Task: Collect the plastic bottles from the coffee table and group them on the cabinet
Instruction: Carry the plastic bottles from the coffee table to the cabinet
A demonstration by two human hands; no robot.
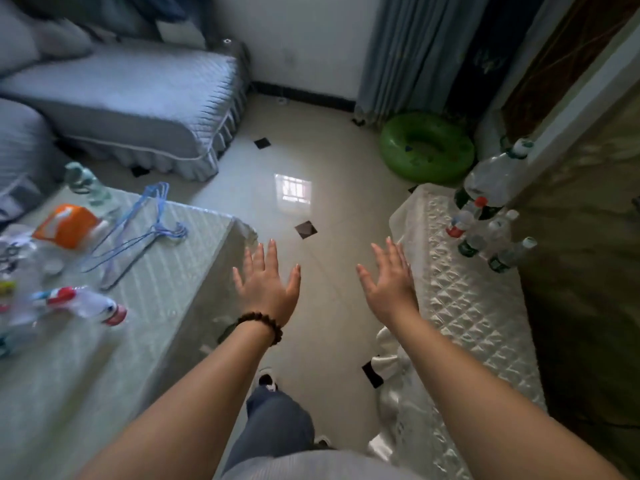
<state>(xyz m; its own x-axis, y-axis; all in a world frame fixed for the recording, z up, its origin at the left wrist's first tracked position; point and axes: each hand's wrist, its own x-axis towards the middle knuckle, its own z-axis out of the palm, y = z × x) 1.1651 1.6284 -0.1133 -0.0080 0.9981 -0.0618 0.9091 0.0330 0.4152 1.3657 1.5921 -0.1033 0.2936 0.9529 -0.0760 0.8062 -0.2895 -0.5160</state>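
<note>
The coffee table (180, 271) at left has a pale green cover. A clear plastic bottle with a red label and red cap (83, 304) lies on its side there, and another clear bottle with a greenish cap (88, 185) stands at the far corner. At right, the cabinet (460, 306) wears a white quilted cover. Several clear bottles (485, 233) are grouped at its far end, with one large bottle (495, 174) behind them. My left hand (266, 285) and my right hand (391, 282) hover over the floor between the two, fingers spread, holding nothing.
An orange tissue box (67, 225) and blue wire hangers (145, 223) lie on the coffee table. A grey sofa (131, 98) stands behind it. A green inflatable ring (426, 147) sits on the tiled floor by the curtain. My leg (273, 420) shows below.
</note>
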